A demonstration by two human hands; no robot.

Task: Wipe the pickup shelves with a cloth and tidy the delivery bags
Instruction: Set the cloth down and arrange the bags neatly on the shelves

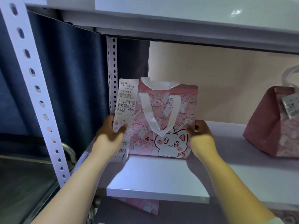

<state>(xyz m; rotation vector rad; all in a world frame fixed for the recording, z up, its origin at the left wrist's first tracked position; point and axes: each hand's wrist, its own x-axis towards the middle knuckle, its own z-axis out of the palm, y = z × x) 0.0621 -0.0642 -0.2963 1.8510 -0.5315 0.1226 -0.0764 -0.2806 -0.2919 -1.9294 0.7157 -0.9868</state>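
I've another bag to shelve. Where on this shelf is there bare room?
Bare shelf lies between the cat bag and the darker pink bag at right, and along the front edge before the cat bag. The left end is crowded: receipt, left hand and rear post sit close together.

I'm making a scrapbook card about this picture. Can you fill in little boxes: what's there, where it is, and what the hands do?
Main thing: cat bag, pink, upright on the shelf
Left hand: pinches the receipt at the bag's left edge
Right hand: grips the bag's right edge
Other bags: second bag further right; lower bag partly seen under the shelf
Cloth: not in view
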